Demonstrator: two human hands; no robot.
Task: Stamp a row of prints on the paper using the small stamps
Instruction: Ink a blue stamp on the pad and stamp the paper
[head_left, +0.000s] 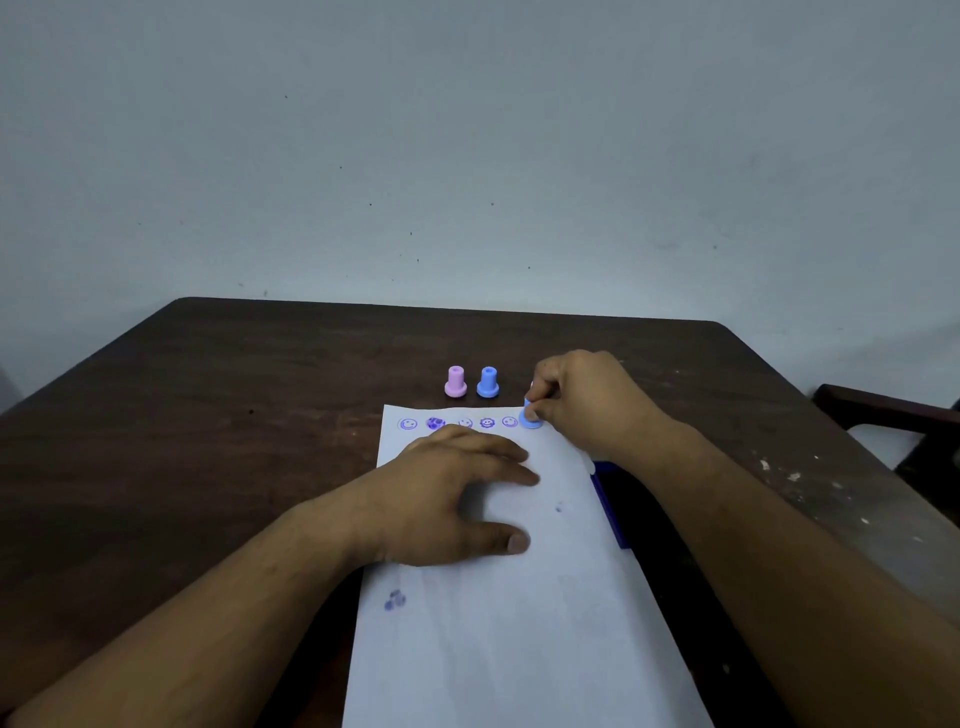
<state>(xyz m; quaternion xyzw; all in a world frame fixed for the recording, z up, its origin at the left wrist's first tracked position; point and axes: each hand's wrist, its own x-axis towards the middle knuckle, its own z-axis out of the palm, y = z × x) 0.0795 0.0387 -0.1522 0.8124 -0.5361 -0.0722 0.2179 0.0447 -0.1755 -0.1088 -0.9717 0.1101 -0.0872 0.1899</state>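
Observation:
A white sheet of paper (519, 613) lies on the dark wooden table (208, 415). Along its far edge runs a row of several purple prints (457, 423), mostly smiley faces. My right hand (587, 400) pinches a small light-blue stamp (531, 418) and holds it base-down on the paper at the right end of that row. My left hand (452, 493) lies flat on the sheet with fingers spread, pressing it down just below the prints. A pink stamp (455, 382) and a blue stamp (488, 382) stand upright on the table beyond the paper.
A blue ink pad (608, 499) lies at the paper's right edge, mostly hidden under my right forearm. Purple smudges (395, 600) mark the lower left of the sheet. A dark chair (893, 415) stands off the table's right side. A pale wall rises behind the table.

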